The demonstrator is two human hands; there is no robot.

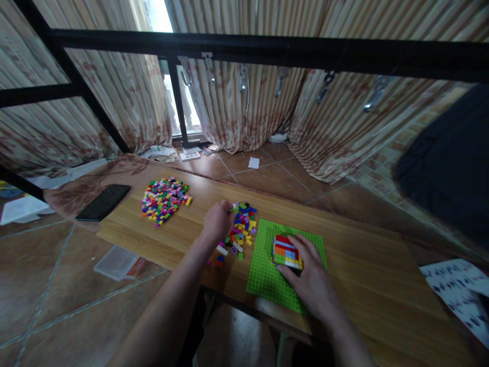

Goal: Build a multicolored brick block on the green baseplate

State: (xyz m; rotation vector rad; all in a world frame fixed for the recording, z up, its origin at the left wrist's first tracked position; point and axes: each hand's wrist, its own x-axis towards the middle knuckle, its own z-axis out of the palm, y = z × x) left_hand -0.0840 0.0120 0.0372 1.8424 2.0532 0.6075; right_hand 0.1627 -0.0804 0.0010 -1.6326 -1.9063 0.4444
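Note:
A small block built of toy bricks (285,252), with red, white, orange, blue and yellow rows on top, stands on a green studded baseplate (263,270). My right hand (311,272) grips this block, thumb on the near side and fingers at the far side. Over the left edge of a loose pile of toy bricks (242,229), my left hand (219,221) is closed in a pinch. At its fingertips shows a light green toy brick (234,208). The fingers partly hide the pile.
Farther left on the wooden table (362,275) lies a larger heap of mixed bricks (164,200). A black phone-like slab (104,202) rests beyond the table's left end. A clear plastic box (116,262) is on the floor. A dark metal frame (244,46) crosses behind.

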